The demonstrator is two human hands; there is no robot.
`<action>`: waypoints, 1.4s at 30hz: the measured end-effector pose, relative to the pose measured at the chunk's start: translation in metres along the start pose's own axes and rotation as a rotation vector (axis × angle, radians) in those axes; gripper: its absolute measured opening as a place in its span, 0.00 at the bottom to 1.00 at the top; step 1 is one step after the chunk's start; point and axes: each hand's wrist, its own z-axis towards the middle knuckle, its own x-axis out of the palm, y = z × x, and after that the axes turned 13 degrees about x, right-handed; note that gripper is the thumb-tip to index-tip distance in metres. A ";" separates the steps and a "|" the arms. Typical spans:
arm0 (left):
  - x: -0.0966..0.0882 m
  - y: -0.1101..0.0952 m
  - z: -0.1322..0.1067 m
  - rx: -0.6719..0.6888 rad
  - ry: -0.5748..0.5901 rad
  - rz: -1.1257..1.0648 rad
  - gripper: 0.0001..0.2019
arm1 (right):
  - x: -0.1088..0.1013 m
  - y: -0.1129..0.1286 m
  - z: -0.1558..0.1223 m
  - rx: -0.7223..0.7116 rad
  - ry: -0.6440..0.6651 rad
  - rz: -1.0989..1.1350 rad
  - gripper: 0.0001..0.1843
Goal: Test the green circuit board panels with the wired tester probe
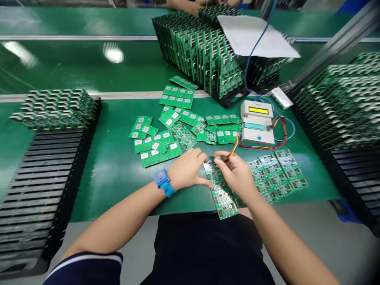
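Observation:
A long green circuit board panel (224, 200) lies at the table's front edge, its near end sticking out past the edge. My left hand (190, 168), with a blue watch at the wrist, grips its left side between thumb and fingers. Pinched in my right hand (237, 174) is a plug on a bundle of coloured wires (237, 143), held against the panel's far part. Fingers cover the plug's tip, so its contact with the board is hidden. The wires run to a white programmer (257, 122) with a lit yellow display and a teal socket.
Several board panels (285, 170) lie right of my right hand. Loose labelled boards (160, 154) are scattered beyond my left hand. Black racks of upright boards stand left (59, 109), at the back (204, 51) and right (350, 99). A person's hands (198, 6) show at the far side.

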 end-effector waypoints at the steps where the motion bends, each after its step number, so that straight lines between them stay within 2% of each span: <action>1: 0.000 0.000 0.000 0.000 0.001 -0.001 0.38 | -0.001 -0.001 -0.002 0.025 0.016 0.007 0.11; 5: 0.000 0.000 -0.001 -0.019 0.005 -0.006 0.37 | -0.005 -0.004 -0.017 0.094 0.045 0.087 0.15; 10: 0.000 0.001 -0.001 -0.022 0.016 -0.014 0.32 | -0.008 -0.010 -0.031 0.131 0.046 0.092 0.15; 27: -0.001 0.000 0.000 -0.049 0.041 -0.048 0.31 | -0.004 -0.016 -0.032 0.089 0.034 0.071 0.14; 29: -0.001 0.001 0.000 -0.049 0.037 -0.051 0.31 | -0.004 -0.016 -0.032 0.050 0.023 0.025 0.13; 36: 0.001 0.003 0.000 -0.037 -0.002 -0.060 0.31 | -0.004 -0.006 -0.028 -0.235 -0.028 -0.172 0.10; 42: 0.000 0.004 0.000 -0.020 0.001 -0.062 0.29 | -0.002 -0.008 -0.027 -0.232 -0.018 -0.153 0.10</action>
